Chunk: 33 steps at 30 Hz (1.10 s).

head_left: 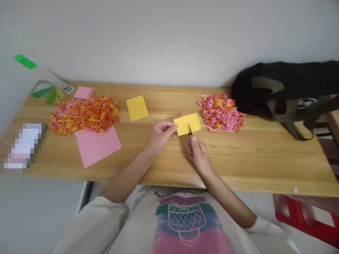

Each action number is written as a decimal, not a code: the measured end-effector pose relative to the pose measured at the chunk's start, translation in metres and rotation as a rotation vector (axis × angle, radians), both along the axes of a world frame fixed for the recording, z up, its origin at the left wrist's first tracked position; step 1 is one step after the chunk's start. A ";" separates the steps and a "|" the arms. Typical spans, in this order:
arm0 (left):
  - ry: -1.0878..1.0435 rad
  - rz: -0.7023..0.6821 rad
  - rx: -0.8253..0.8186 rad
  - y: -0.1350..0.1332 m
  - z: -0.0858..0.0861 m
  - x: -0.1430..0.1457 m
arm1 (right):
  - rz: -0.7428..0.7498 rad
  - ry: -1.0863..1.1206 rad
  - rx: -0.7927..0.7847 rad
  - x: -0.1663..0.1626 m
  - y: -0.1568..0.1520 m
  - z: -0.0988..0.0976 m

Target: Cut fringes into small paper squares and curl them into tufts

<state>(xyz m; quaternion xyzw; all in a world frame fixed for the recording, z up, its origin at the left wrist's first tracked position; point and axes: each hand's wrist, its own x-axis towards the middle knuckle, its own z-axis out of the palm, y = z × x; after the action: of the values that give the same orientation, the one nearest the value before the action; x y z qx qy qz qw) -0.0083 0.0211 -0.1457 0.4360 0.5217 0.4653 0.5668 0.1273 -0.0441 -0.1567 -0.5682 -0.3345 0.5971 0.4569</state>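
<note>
My left hand (163,134) pinches the left end of a yellow piece of paper (194,121) between thumb and fingers, holding it over the wooden table. My right hand (199,153) is closed around the handles of a small pair of scissors (189,130). The dark blades lie across the lower middle of the yellow paper; I cannot tell how far they have cut. Another yellow square of paper (137,108) lies flat to the left, beyond my left hand.
At left, an orange, pink and yellow pile of shreds (87,114) overlaps a pink sheet (99,146). Behind it sit a pink stack (83,92) and a green-tipped white stick (50,74). A second shred pile (221,112) and a black bag (280,91) stand right on the table (254,162).
</note>
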 end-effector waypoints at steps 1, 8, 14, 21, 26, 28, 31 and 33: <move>0.000 0.000 -0.002 0.000 0.000 0.000 | 0.001 -0.005 0.004 0.000 0.000 0.000; -0.003 0.002 -0.022 -0.001 -0.002 0.001 | 0.001 -0.040 0.036 0.000 -0.001 -0.002; -0.009 0.002 -0.023 -0.002 -0.002 0.002 | -0.002 -0.060 0.054 0.001 -0.002 -0.005; -0.010 -0.028 -0.027 -0.002 -0.001 0.001 | -0.002 -0.057 0.058 0.001 -0.003 -0.007; -0.014 -0.074 -0.037 -0.003 0.000 0.002 | -0.019 -0.035 0.044 0.000 -0.001 -0.005; -0.015 -0.089 -0.041 -0.004 0.001 0.002 | -0.027 -0.030 0.040 -0.001 0.000 -0.004; -0.019 -0.099 -0.046 -0.004 0.001 0.002 | -0.039 -0.033 0.041 -0.002 0.000 -0.004; -0.023 -0.102 -0.050 -0.004 0.002 0.002 | -0.042 -0.038 0.042 -0.002 0.000 -0.004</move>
<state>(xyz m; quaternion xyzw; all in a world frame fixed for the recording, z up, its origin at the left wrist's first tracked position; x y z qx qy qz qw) -0.0059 0.0167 -0.1439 0.4424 0.5035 0.4277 0.6065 0.1250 -0.0437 -0.1608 -0.5768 -0.3437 0.5691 0.4746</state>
